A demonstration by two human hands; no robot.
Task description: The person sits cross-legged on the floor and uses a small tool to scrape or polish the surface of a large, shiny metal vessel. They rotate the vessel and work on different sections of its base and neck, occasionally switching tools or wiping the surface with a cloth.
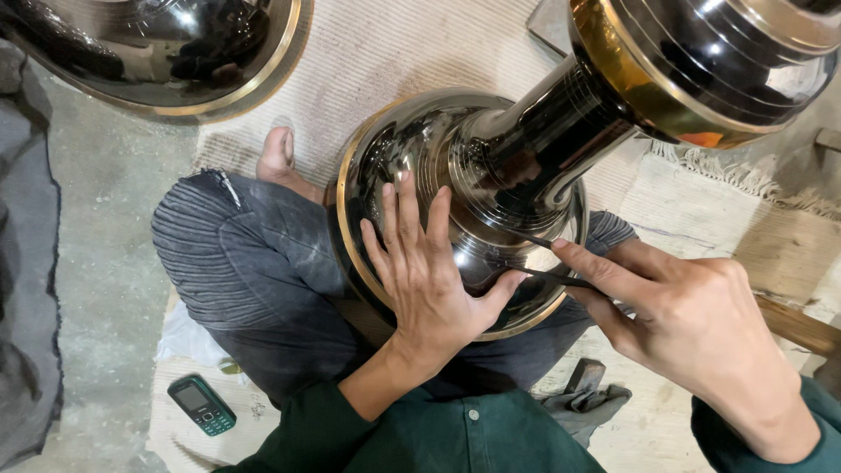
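Note:
A large polished metal vessel (491,166) with a brass-coloured rim lies across my lap, its neck pointing up and to the right. My left hand (427,271) rests flat on its rounded body, fingers spread, steadying it. My right hand (692,324) pinches a thin dark metal tool (545,259), and the tool's tip touches the ringed shoulder of the vessel near the neck. My sleeves are green.
Another shiny metal vessel (166,52) stands at the top left on the concrete floor. A small green mobile phone (201,405) lies by my left knee. My bare foot (280,158) rests on a woven mat (394,52). A grey rag (583,394) lies near my right thigh.

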